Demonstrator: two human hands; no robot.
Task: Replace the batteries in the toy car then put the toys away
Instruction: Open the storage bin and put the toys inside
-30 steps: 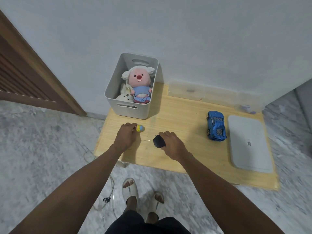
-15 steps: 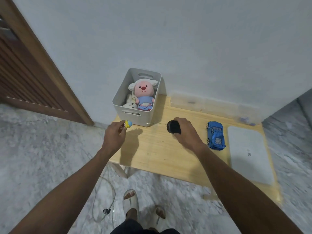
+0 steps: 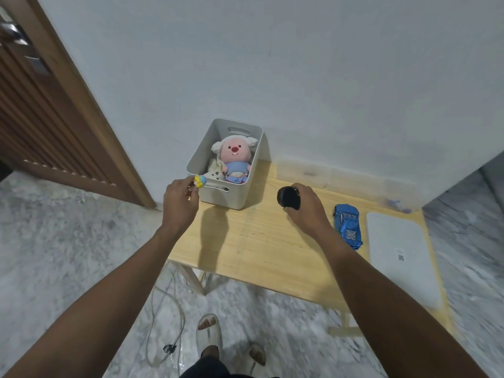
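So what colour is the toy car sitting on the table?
Blue. The toy car lies beside the right hand; the head view, the only one, shows it clearly.

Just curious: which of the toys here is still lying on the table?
The blue toy car, alone on the wooden table; two plush toys sit in the grey bin, the others are in the hands.

Wooden slatted door [image 3: 41, 110], grey cable [image 3: 166, 320] (on marble floor [image 3: 68, 241]), white wall [image 3: 300, 64]

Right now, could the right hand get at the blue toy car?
Probably not yet: the blue toy car lies unobstructed just beside the right hand, but that hand grips a black round object.
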